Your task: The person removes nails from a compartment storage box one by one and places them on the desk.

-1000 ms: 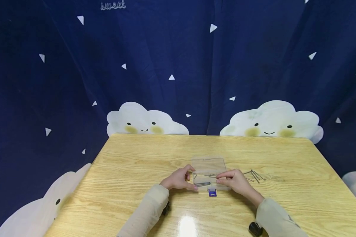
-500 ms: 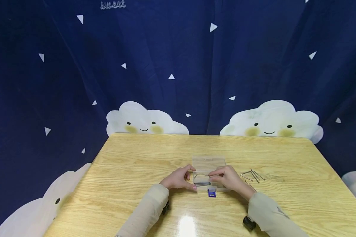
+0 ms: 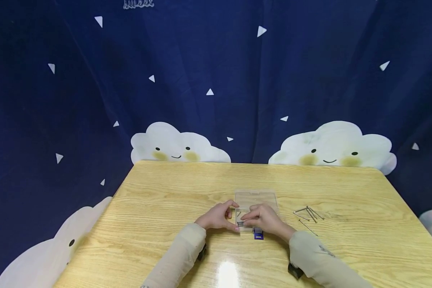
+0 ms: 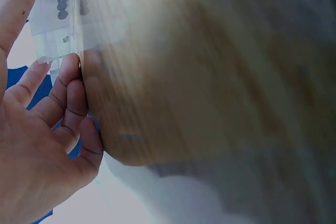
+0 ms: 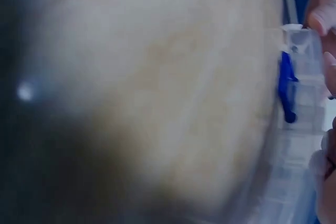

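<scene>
A clear plastic box (image 3: 252,196) with a raised lid and a blue clasp (image 3: 259,234) lies on the table. My left hand (image 3: 217,217) grips its left end, thumb at the front corner and fingers at the back. Round nail heads (image 4: 62,8) show through the plastic in the left wrist view. Above the left compartment, my right hand (image 3: 266,219) pinches a thin nail, mostly hidden by the fingers. Several nails (image 3: 240,224) lie in that compartment, partly covered by this hand. In the right wrist view the box's divided front (image 5: 307,66) shows at the right edge.
Several loose nails (image 3: 311,214) lie on the wooden table (image 3: 173,192) to the right of the box. A dark blue curtain (image 3: 187,60) with white clouds hangs behind the table's far edge.
My right hand has moved left across the box, from its right part to over the nails in the left compartment. The left hand stays at the box's left end.
</scene>
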### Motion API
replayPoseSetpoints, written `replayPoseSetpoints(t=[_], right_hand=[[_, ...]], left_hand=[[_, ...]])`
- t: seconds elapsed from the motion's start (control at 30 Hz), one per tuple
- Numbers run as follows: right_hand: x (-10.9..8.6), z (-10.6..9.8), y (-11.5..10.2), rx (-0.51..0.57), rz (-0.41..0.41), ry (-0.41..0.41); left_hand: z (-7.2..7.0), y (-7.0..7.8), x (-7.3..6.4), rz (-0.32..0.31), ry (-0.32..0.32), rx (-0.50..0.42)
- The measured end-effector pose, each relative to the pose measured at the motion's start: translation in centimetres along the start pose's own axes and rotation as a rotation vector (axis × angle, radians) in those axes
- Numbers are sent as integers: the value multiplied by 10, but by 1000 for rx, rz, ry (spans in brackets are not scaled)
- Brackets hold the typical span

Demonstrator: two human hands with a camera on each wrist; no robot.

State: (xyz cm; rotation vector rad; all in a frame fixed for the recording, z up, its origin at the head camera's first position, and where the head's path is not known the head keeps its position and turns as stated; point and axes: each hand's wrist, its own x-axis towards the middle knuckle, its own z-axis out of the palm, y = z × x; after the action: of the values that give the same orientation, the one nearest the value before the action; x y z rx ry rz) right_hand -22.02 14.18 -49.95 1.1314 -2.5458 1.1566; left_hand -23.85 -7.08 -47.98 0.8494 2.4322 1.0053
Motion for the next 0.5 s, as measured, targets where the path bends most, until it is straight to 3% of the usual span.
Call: replayPoseSetpoints(t=[0.33,0.5], right_hand=[[-1,8,2,69,-54,12],[0,8,2,43,-61,-6]], left_hand=[[1,0,0,-18,6,2],[1,0,0,-12,10,2]])
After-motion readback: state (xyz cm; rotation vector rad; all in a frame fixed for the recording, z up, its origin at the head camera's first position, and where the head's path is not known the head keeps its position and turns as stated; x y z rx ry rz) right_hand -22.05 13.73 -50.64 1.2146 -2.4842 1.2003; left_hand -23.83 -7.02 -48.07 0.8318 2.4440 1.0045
